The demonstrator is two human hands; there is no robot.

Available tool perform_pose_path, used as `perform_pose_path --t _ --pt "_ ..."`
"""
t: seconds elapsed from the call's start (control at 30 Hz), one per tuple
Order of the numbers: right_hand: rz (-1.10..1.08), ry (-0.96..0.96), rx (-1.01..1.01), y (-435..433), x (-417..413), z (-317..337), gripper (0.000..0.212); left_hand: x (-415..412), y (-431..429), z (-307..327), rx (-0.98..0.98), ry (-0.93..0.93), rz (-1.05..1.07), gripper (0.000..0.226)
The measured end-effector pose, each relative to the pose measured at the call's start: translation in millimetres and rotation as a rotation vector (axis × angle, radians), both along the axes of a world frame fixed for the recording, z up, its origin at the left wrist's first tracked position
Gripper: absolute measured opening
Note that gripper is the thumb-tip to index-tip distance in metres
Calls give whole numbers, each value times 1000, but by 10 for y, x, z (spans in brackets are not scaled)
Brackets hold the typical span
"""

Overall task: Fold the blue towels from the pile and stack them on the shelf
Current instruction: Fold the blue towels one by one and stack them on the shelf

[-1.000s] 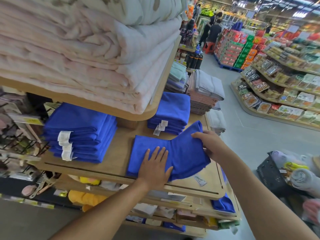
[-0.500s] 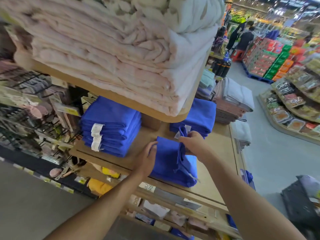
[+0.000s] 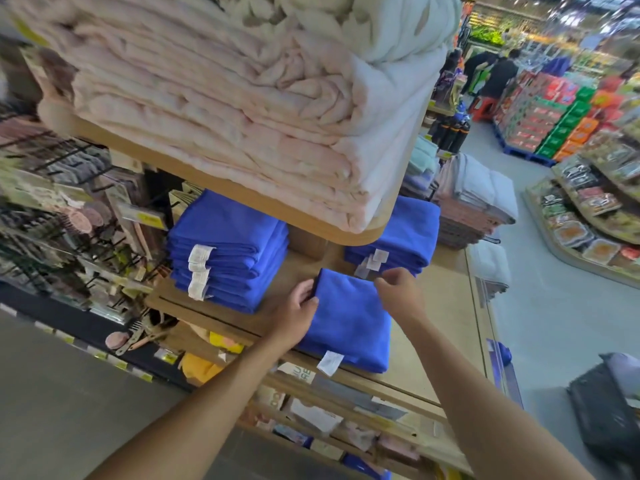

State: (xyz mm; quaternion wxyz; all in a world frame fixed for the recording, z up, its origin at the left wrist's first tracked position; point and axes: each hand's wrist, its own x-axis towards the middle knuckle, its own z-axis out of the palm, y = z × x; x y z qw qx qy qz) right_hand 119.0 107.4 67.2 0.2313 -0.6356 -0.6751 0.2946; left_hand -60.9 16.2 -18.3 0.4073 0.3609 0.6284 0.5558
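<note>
Head view: where is the folded blue towel (image 3: 349, 327) lying?
— It is lying at the front of the shelf (image 3: 446, 323). The left hand (image 3: 296, 306) is pinching its left edge. The right hand (image 3: 398, 289) is curling at the far corner, grip unclear.

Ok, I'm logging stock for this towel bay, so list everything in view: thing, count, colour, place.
folded blue towel: one, blue, front of the wooden shelf
white paper tag: one, white, towel's near edge
blue towel stacks: two, blue, left stack and back stack, same shelf
pale pink folded blankets: one pile, pink, upper shelf
white blanket: one, white, atop the pink pile
grey and pink towel stack: one, beyond the shelf's far end
dark basket: one, black, floor, lower right
left hand: grips the towel's left edge
right hand: at its far right corner, grip unclear
</note>
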Motion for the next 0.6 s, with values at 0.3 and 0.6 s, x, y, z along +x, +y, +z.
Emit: perform_pose_path --t 0.3,0.6 --pt "-218 359 -686 -194 275 -139 43 44 25 -99 36 94 -30 52" --pt "-116 624 -449 -346 118 -320 38 28 -6 -41 50 -80 -32 55"
